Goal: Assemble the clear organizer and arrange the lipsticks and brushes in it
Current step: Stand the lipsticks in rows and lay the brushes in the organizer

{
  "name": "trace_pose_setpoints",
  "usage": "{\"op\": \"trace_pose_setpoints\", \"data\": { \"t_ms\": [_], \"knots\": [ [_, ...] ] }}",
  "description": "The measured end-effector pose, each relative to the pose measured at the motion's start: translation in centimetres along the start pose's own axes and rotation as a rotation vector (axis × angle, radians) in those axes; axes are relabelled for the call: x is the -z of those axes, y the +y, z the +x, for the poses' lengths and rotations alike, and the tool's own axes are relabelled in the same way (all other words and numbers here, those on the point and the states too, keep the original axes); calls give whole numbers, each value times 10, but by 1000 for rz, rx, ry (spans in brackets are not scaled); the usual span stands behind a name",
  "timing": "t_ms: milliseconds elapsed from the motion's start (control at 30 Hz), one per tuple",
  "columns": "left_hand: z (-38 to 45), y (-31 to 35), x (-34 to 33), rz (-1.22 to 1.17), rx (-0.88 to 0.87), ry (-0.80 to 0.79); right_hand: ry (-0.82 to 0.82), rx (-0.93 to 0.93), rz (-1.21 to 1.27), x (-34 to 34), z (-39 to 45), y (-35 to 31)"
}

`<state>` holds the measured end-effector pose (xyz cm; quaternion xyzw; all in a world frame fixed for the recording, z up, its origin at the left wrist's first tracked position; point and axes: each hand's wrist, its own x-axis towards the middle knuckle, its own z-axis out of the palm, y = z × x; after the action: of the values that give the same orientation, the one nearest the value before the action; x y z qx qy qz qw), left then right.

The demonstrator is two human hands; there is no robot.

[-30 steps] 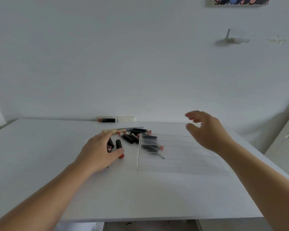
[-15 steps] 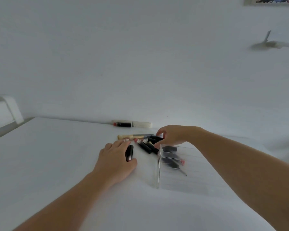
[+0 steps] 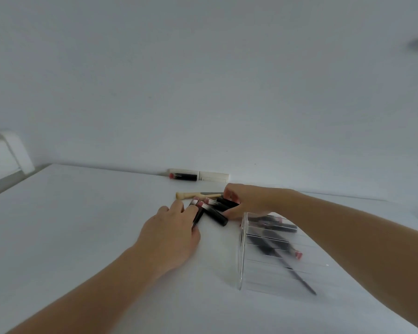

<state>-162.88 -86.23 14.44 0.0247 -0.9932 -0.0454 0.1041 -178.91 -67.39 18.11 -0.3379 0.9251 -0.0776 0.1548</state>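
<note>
Both your hands reach the lipsticks (image 3: 212, 210): left hand (image 3: 171, 233) flat, fingers gripping one; right hand (image 3: 246, 201) curled round several beside the organizer (image 3: 242, 251). Labels unreadable.

Open table (image 3: 82, 225) lies to the left and near side, while passage at centre is blocked by the lipstick pile (image 3: 212, 209) between the left hand (image 3: 171, 235) and right hand (image 3: 246, 201), the organizer (image 3: 243, 251) just right of it, and a brush (image 3: 196, 195) behind.
</note>
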Motion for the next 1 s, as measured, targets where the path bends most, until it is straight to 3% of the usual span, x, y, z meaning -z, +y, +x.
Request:
{"op": "trace_pose_setpoints", "data": {
  "t_ms": [267, 533, 800, 1000],
  "knots": [
    [-1, 4, -5, 147, -21, 64, 40, 84, -47, -6, 8, -2],
    [1, 3, -9, 112, 18, 132, 51, 85, -89, -4, 7, -3],
    [2, -2, -7, 37, 14, 192, 98, 104, 89, 18, -4, -15],
    [2, -6, -8, -19, 18, 199, 17, 83, 26, 9, -2, -27]
  ]
}}
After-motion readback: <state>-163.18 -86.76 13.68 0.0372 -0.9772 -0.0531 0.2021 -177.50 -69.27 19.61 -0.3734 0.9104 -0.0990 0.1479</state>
